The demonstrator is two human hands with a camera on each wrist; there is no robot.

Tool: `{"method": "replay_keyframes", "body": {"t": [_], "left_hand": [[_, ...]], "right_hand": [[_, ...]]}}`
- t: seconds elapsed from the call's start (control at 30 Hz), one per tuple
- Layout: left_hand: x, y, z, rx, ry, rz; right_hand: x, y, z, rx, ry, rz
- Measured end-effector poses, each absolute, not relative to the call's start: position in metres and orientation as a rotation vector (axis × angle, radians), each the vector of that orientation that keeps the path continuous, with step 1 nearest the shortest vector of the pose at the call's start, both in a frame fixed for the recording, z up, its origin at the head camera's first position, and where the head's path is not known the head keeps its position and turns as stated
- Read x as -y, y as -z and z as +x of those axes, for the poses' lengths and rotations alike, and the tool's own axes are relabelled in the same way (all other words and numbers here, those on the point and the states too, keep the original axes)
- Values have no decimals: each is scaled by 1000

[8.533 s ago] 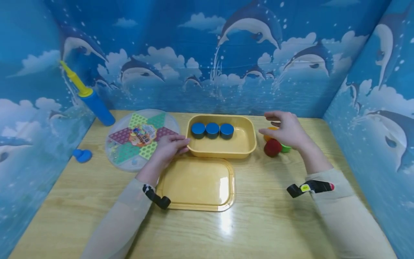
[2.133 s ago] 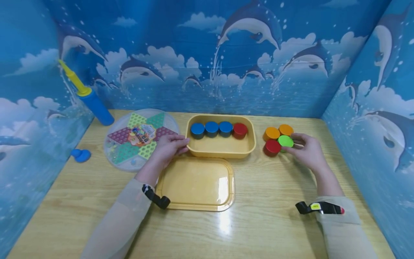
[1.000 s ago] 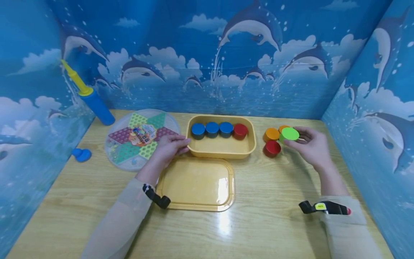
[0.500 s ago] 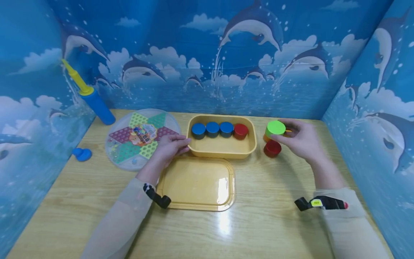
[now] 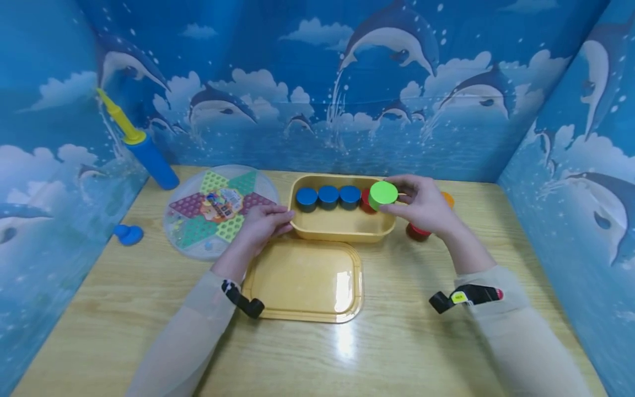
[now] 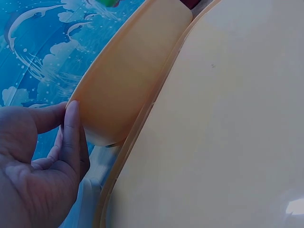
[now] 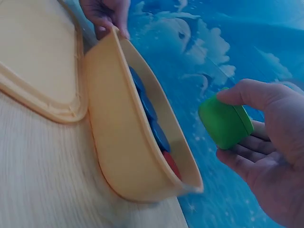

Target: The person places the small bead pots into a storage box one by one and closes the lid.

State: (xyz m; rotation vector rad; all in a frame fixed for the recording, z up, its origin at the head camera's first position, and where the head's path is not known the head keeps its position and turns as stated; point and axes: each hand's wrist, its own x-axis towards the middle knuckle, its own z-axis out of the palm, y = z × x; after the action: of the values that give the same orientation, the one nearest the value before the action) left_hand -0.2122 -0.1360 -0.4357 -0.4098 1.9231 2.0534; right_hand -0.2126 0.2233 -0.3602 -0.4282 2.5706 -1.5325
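Observation:
My right hand [image 5: 421,207] pinches a small round green lidded tub [image 5: 383,194] between thumb and fingers, over the right end of a yellow plastic box [image 5: 342,235]. In the right wrist view the green tub [image 7: 221,121] is tilted and held beside the box's rim. Inside the box, three blue tubs [image 5: 328,196] and a red tub [image 5: 366,203], partly covered by the green one, stand in a row along the back. My left hand [image 5: 260,226] grips the box's left rim, thumb on one side and fingers on the other, as the left wrist view shows.
The box's yellow lid [image 5: 305,281] lies in front of it. Right of the box, a red tub [image 5: 418,234] and an orange tub [image 5: 448,199] are partly hidden by my right hand. Left are a star-patterned game board [image 5: 186,208], a blue-yellow hand pump [image 5: 151,160] and a blue knobbed piece [image 5: 129,235].
A red tub joined the blue ones in the box. My right hand then picked the green tub from the group on the right and carried it left over the box. The left hand stayed put.

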Motion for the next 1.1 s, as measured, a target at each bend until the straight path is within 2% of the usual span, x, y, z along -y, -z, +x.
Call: {"method": "replay_keyframes", "body": {"t": [0.77,1.1], "left_hand": [[140,440,-215,-1921,-2047,-402],[139,440,-215,-1911,-2053,-389]], "right_hand": [[-137,392,-249,-2442,1291,-769],[-110,403,-256,-2460,1070,-812]]}}
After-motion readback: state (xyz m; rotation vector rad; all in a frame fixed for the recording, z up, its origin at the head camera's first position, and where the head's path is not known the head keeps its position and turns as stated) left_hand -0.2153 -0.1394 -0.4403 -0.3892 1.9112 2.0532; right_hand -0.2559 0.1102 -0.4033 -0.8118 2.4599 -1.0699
